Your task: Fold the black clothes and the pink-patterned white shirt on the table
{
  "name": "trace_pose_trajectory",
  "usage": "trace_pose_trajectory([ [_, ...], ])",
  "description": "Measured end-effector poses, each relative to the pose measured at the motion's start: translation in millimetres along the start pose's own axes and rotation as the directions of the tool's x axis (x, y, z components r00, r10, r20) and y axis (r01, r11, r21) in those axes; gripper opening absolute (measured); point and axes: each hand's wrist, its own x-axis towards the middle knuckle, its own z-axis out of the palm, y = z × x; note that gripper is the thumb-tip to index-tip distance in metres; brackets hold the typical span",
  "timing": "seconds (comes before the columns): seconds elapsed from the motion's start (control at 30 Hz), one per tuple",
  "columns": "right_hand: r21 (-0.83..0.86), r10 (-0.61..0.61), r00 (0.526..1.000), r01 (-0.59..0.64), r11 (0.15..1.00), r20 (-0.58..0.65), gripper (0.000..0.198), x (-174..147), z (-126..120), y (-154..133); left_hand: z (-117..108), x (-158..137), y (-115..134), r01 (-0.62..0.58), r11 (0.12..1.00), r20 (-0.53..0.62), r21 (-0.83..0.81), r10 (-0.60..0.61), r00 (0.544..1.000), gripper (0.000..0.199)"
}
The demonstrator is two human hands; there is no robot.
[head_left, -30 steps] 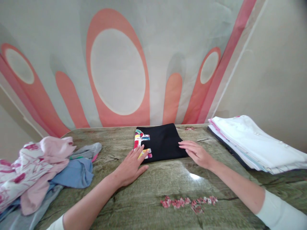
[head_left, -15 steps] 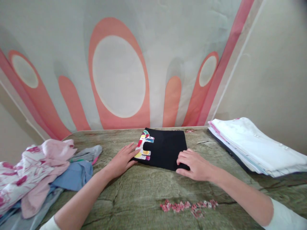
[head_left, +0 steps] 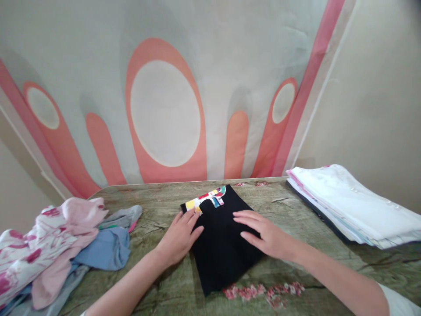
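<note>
A folded black garment (head_left: pixel 223 245) with a colourful printed patch along its far left edge lies at an angle on the table in front of me. My left hand (head_left: pixel 180 235) rests on its left side, fingers stretched out near the print. On the right side of the cloth lies my right hand (head_left: pixel 263 232), its fingers spread and flat. Neither hand grips the fabric. What kind of garment it is, I cannot tell from the folded shape.
Crumpled clothes (head_left: pixel 55 245) in pink, white and blue lie in a heap at the left. At the right stands a stack of folded clothes (head_left: pixel 355 202), white on top. The wood-patterned tabletop (head_left: pixel 158 281) meets a wall with a printed hanging (head_left: pixel 217 145).
The black garment has turned, its print now toward the far edge, and it reaches closer to me. My right hand has opened and now lies flat on it.
</note>
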Motion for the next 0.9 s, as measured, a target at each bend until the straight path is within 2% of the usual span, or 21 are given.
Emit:
trace_pose_trajectory([
  [0.1, -0.127, 0.060, 0.998, -0.060, 0.990, 0.002, 0.035, 1.6, -1.0, 36.6, -7.7, -9.5, 26.8, -0.054, 0.997, 0.138, -0.051, 0.061, 0.989, 0.057],
  [0.17, -0.153, 0.096, 0.995, -0.091, 0.984, 0.022, 0.030, 0.8, -0.4, 49.0, -14.8, -16.9, 43.5, -0.107, 0.988, 0.204, -0.116, 0.129, 0.970, 0.060],
  [0.27, -0.183, 0.113, 0.993, -0.106, 0.977, 0.028, 0.026, -0.1, -0.9, 50.3, -25.3, -25.5, 64.7, -0.230, 0.947, 0.273, -0.223, 0.287, 0.918, 0.068],
  [0.37, -0.229, 0.119, 0.992, -0.107, 0.967, 0.041, 0.024, 0.4, -4.4, 39.2, -32.6, -27.6, 72.3, -0.288, 0.923, 0.303, -0.254, 0.359, 0.883, 0.072],
  [0.43, -0.267, 0.140, 0.987, -0.116, 0.957, 0.073, 0.024, 0.2, -6.4, 27.9, -36.0, -25.6, 65.2, -0.302, 0.920, 0.322, -0.249, 0.373, 0.870, 0.074],
  [0.53, -0.339, 0.195, 0.971, -0.140, 0.930, 0.135, 0.028, -2.1, -4.6, 6.4, -36.7, -19.6, 36.2, -0.311, 0.933, 0.337, -0.182, 0.356, 0.872, 0.076],
  [0.63, -0.299, 0.207, 0.963, -0.150, 0.942, 0.170, 0.033, -6.5, 3.8, -16.1, -27.7, -12.6, -4.8, -0.236, 0.971, 0.274, 0.019, 0.222, 0.936, 0.070],
  [0.7, -0.157, 0.123, 0.972, -0.092, 0.983, 0.198, 0.036, -9.3, 10.5, -27.4, -17.7, -8.6, -29.4, -0.076, 0.979, 0.140, 0.190, 0.050, 0.989, 0.065],
  [0.77, -0.014, -0.016, 0.977, 0.020, 1.000, 0.210, 0.040, -10.4, 15.8, -33.0, -8.9, -5.4, -44.0, 0.040, 0.962, 0.009, 0.272, -0.044, 0.999, 0.063],
  [0.83, 0.057, -0.126, 0.976, 0.117, 0.991, 0.178, 0.039, -9.1, 18.7, -31.6, -4.9, -3.1, -43.5, 0.048, 0.966, -0.052, 0.252, -0.036, 0.998, 0.058],
  [0.9, 0.054, -0.150, 0.986, 0.146, 0.988, 0.079, 0.034, -5.6, 18.2, -22.7, -6.5, -2.6, -27.0, -0.018, 0.986, -0.049, 0.167, 0.026, 0.998, 0.049],
])
